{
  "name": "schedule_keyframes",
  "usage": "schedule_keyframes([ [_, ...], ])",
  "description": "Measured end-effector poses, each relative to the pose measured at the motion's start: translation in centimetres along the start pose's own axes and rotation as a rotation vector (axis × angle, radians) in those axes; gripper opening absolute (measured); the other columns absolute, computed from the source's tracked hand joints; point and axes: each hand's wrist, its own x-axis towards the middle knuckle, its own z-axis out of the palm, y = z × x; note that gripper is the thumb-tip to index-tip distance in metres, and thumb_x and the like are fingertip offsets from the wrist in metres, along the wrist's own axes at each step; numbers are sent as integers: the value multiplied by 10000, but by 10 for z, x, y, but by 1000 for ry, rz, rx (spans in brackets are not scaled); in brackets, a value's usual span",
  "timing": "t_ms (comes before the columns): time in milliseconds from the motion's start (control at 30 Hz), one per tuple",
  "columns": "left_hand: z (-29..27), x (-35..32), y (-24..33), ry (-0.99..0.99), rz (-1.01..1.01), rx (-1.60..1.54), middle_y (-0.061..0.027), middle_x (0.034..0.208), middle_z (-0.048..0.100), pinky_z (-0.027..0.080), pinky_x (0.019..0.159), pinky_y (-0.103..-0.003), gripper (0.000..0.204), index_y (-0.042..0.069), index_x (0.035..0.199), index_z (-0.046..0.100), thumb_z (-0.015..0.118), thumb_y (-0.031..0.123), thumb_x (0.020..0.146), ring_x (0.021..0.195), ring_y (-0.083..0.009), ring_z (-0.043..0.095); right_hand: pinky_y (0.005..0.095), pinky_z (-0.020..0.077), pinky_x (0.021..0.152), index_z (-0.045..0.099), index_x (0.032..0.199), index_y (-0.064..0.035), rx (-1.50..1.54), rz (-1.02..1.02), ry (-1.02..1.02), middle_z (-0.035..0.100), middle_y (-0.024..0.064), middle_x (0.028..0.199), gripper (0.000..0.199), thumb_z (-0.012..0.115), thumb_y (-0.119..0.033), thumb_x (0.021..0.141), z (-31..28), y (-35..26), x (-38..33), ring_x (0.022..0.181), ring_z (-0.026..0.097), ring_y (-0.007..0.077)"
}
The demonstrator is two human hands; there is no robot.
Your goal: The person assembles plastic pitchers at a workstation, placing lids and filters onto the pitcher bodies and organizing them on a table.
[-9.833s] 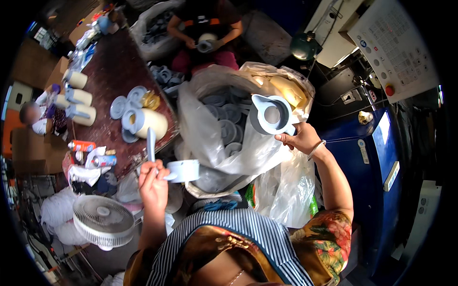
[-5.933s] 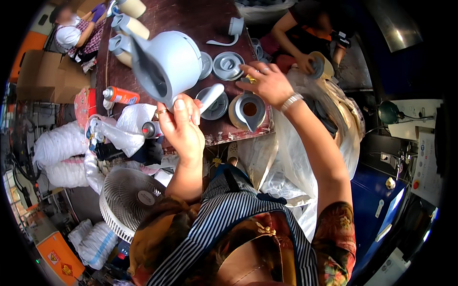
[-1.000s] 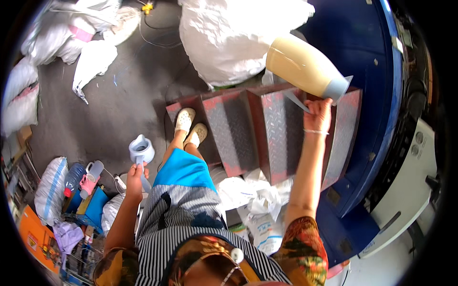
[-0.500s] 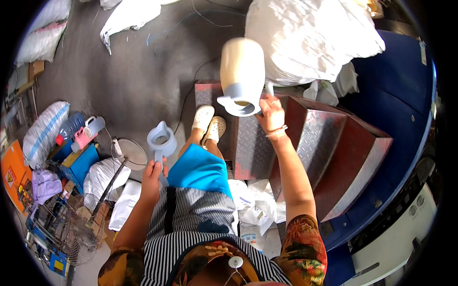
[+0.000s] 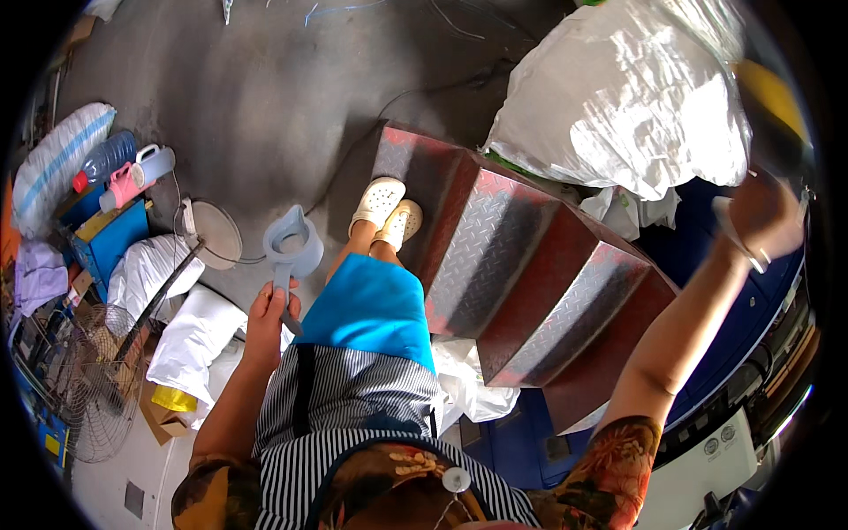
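Observation:
My left hand (image 5: 267,311) is closed round the handle of a grey-blue plastic jug collar (image 5: 306,259), a ring with a pouring lip, held beside my blue-covered thigh. Far to the right, my right hand (image 5: 767,216) is stretched out and smeared by motion. Its fingers bend round the handle end of the jug (image 5: 770,102), which shows only as a dark, blurred shape with a yellow patch at the picture's rim. A large white sack (image 5: 618,97) stands just left of that jug.
Red metal steps (image 5: 495,238) with chequered treads lie right of my feet, beside a curved blue wall (image 5: 707,309). At left are a wire fan guard (image 5: 84,380), white bags (image 5: 190,331), a pink jug (image 5: 122,187) and a blue bottle (image 5: 109,159). A cable crosses the floor.
My right hand has swung with the jug from above the steps to the far right. My left hand keeps the collar, nearly in place. The view has shifted and turned to the right.

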Motion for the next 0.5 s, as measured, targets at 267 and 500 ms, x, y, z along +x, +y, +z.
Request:
schedule_keyframes([
  [267,-22,6,-13,117,-204,-34,-8,718,488,357,658,-237,268,15,1131,563,413,208,1020,681,-95,434,399,537,714,639,1007,-43,-137,24,-95,672,185,939,421,813,-265,695,249,-125,-138,804,656,318],
  [500,-16,16,-13,-49,-17,-92,-21,728,488,426,690,-252,263,9,1142,549,406,191,1018,726,-116,482,341,546,771,689,964,-17,-49,202,-168,702,151,923,234,723,-201,822,3,2,-35,808,680,243],
])
